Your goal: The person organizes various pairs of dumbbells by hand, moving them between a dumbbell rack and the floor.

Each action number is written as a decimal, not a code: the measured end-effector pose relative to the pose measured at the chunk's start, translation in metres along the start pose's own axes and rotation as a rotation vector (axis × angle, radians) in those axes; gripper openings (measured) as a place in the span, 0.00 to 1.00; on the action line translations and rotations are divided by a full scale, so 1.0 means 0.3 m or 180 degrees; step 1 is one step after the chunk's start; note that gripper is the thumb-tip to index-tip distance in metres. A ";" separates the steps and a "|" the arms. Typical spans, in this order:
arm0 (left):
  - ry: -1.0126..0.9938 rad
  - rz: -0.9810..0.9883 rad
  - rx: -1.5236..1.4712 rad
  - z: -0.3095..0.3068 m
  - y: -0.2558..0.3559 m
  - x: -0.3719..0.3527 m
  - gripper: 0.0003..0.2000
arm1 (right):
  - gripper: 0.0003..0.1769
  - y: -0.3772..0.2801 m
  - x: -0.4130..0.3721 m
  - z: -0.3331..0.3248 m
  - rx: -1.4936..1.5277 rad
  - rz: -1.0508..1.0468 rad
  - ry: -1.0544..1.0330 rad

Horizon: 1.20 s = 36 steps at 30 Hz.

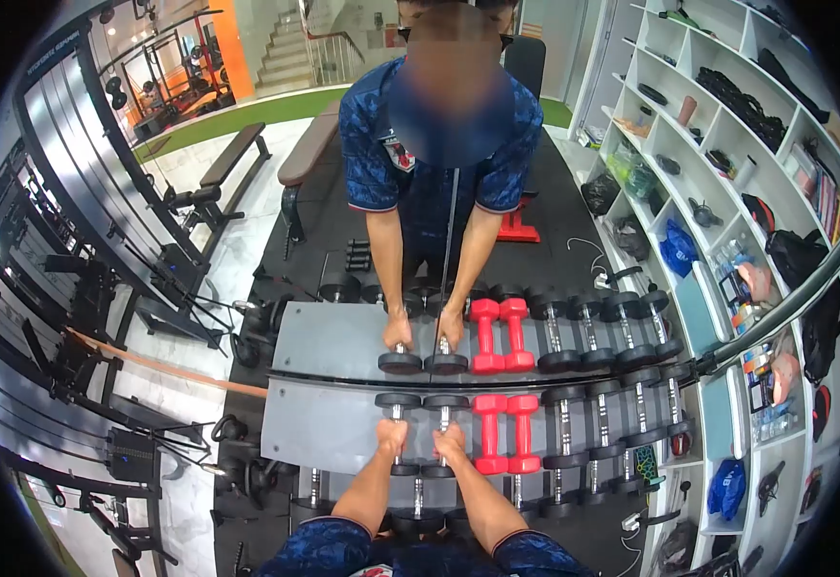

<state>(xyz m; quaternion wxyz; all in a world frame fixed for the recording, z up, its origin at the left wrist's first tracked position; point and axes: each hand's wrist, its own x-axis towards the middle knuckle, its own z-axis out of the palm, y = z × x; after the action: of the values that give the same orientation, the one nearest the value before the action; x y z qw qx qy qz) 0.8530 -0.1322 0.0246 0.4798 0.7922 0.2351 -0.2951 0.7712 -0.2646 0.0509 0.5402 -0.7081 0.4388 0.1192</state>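
My left hand (392, 439) is closed round the chrome handle of a black-headed dumbbell (398, 401) on the grey rack shelf (319, 423). Right beside it, my right hand (449, 442) grips a matching dumbbell (444, 402). Both dumbbells point away from me, their far heads nearly touching. Just right of my right hand stand two red dumbbells (489, 435), side by side. The mirror (324, 337) behind the shelf reflects my arms and both held dumbbells.
Several black dumbbells (564, 428) with chrome handles continue to the right, and more lie on a lower tier (418, 495) near my forearms. White cubbies (776, 442) with bags and bottles border the right side. Cable machines (132, 452) stand at left. An orange strap (170, 370) stretches toward the rack.
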 end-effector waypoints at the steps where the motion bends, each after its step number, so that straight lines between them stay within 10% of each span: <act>1: 0.0199 0.0385 0.0188 0.002 -0.001 -0.025 0.11 | 0.13 0.017 0.021 0.008 0.0213 0.0111 0.0070; 8: 0.0355 0.0316 0.0584 0.014 0.007 -0.029 0.13 | 0.14 0.003 0.052 -0.005 0.1693 0.0995 -0.0658; 20: 0.0341 0.0934 0.0292 -0.017 -0.031 -0.115 0.11 | 0.10 0.039 0.075 0.023 0.1013 0.0227 0.0064; 26: -0.0977 0.0743 -0.1607 -0.192 -0.072 -0.436 0.08 | 0.13 -0.012 -0.316 -0.079 0.1709 -0.0046 -0.0433; 36: -0.2503 0.0613 -0.1819 -0.510 -0.208 -0.880 0.09 | 0.09 0.007 -0.967 -0.146 0.2023 -0.0692 -0.0871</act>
<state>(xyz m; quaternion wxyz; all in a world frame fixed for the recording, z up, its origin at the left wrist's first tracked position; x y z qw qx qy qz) 0.6603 0.0085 0.2246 0.7552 0.4757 0.0335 -0.4496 0.5862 -0.1598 0.2529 0.7966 -0.5248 0.2997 0.0124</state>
